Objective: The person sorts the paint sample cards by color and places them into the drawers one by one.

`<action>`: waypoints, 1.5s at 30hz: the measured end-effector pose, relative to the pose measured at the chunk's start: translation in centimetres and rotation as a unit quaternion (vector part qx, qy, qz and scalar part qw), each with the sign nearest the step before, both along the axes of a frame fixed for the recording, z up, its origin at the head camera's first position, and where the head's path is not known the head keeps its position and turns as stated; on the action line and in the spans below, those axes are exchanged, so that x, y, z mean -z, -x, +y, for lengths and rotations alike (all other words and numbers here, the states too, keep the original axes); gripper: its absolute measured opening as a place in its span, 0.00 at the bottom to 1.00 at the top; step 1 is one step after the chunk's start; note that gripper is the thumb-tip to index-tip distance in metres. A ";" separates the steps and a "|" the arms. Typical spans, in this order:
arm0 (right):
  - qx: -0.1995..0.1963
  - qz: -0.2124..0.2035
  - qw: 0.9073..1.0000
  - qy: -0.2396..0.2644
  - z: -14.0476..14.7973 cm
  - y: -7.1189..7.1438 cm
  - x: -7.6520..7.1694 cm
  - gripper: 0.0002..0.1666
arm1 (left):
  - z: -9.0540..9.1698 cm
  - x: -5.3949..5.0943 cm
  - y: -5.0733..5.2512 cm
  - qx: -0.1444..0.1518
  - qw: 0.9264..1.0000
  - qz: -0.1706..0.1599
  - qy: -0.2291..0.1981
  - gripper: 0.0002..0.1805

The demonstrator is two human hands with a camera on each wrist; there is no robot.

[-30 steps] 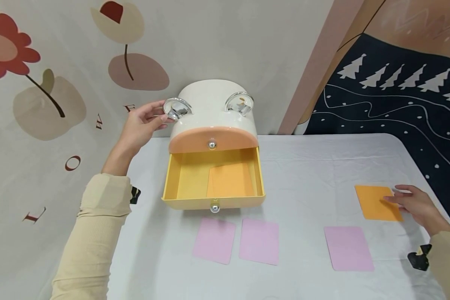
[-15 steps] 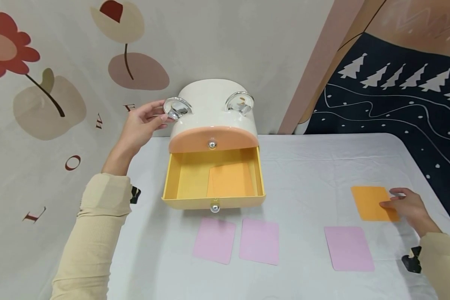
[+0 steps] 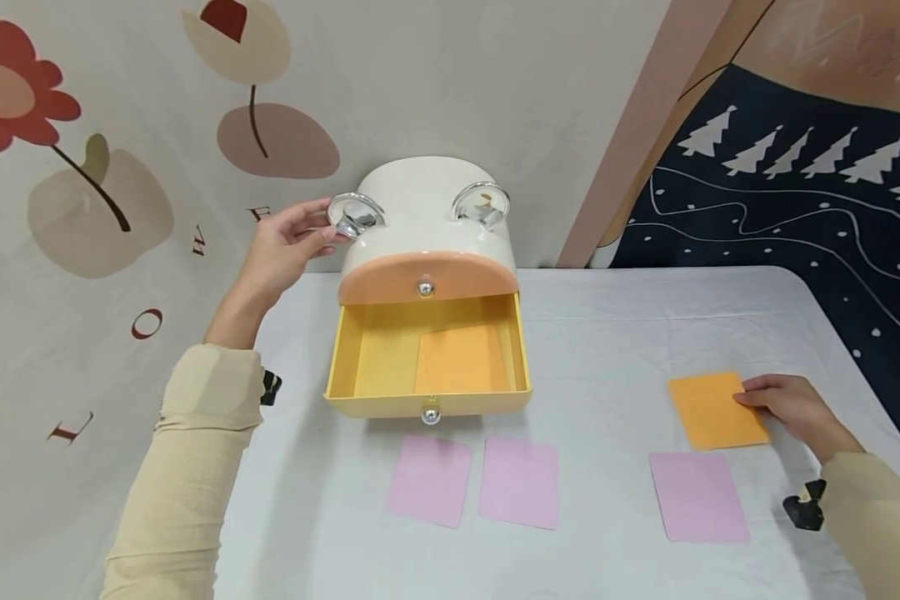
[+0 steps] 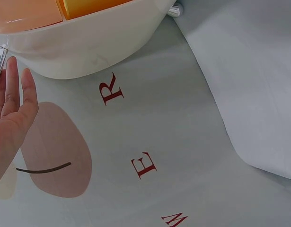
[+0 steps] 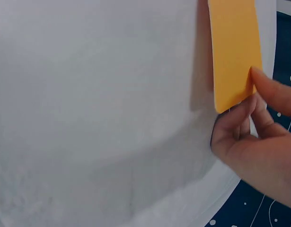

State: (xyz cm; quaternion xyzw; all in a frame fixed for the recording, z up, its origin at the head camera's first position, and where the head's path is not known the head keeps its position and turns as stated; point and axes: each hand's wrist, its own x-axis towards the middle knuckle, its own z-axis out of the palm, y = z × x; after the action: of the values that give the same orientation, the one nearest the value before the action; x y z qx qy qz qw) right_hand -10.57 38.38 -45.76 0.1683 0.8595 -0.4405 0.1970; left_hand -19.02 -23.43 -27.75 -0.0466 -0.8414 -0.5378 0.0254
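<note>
In the head view, my left hand point(image 3: 279, 254) holds the left silver disc point(image 3: 356, 217) on top of a white cabinet point(image 3: 423, 187); its fingers look fairly straight in the left wrist view point(image 4: 13, 111). The cabinet's yellow drawer point(image 3: 427, 407) is pulled out, with orange card point(image 3: 461, 360) lying inside. At the right, my right hand point(image 3: 798, 414) pinches an orange card point(image 3: 708, 414) by its edge, thumb on one face and fingers behind. The right wrist view shows this card point(image 5: 235, 52) raised off the cloth, its shadow beside it.
Two pink cards point(image 3: 429, 482) point(image 3: 519, 483) lie in front of the drawer, and a third pink card point(image 3: 700, 497) lies below the held card. White cloth point(image 3: 600, 358) covers the table, whose back edge meets a patterned wall. Dark tree-printed fabric point(image 3: 780, 208) hangs at the right.
The right hand has moved left with the orange card, which has shifted left and turned slightly; its fingers have closed on the card's edge. My left hand remains at the silver disc.
</note>
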 end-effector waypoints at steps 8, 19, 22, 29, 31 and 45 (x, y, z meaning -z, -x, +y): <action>-0.044 0.009 0.994 0.103 -1.5 1.0 -0.7 0.15 | 0.1 -0.1 0.2 -0.007 1.000 -0.012 0.006 0.25; -0.058 0.032 0.992 0.112 -5.3 2.9 -5.7 0.18 | 0.0 0.0 0.1 -0.011 1.000 -0.013 0.013 0.25; -0.060 0.053 0.989 0.123 -6.4 3.1 -7.4 0.16 | 0.0 0.0 0.1 -0.010 1.000 -0.011 0.011 0.25; -0.070 0.089 0.977 0.180 -9.4 3.7 -11.3 0.09 | 0.0 0.1 0.1 0.007 1.000 0.005 -0.008 0.24; -0.077 0.097 0.974 0.191 -10.4 4.0 -12.2 0.10 | -0.1 0.1 0.2 0.010 1.000 0.006 -0.012 0.24; -0.106 0.111 0.927 0.342 -18.2 4.4 -16.4 0.15 | 0.0 0.0 0.1 0.003 1.000 0.008 -0.005 0.23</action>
State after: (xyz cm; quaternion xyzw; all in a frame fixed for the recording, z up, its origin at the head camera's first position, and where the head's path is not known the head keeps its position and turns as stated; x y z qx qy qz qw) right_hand -14.99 20.18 -29.39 -0.0509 0.6860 -0.7002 0.1911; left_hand -19.08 -23.39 -27.78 -0.0535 -0.8382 -0.5419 0.0308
